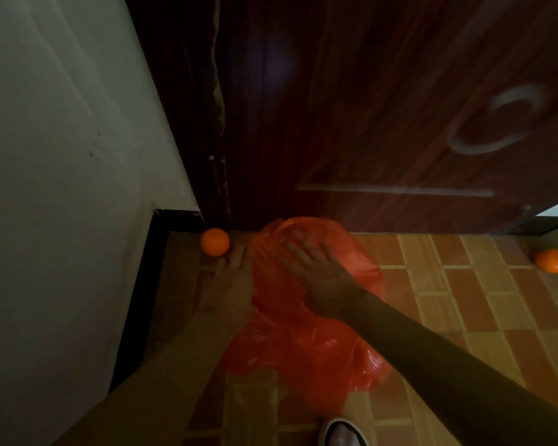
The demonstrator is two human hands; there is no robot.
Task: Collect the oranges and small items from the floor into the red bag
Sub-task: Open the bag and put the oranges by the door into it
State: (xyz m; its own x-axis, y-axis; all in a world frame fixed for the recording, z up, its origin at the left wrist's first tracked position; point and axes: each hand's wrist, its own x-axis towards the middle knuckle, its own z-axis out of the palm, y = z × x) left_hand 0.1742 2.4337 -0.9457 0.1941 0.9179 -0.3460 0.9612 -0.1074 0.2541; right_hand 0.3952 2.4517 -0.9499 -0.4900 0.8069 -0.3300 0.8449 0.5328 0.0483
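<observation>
Red bag, 2 orange oranges

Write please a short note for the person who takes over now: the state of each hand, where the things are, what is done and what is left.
Left hand: open, reaching toward the orange in the corner, just short of it, holding nothing.
Right hand: open, fingers spread, lying flat on the red bag.
The bag lies crumpled on the tiled floor in front of the door.
A second orange lies far right on the floor, near the door's edge.
Done: cannot tell whether anything is in the bag.
Left: both visible oranges. No small items are in view.
</observation>
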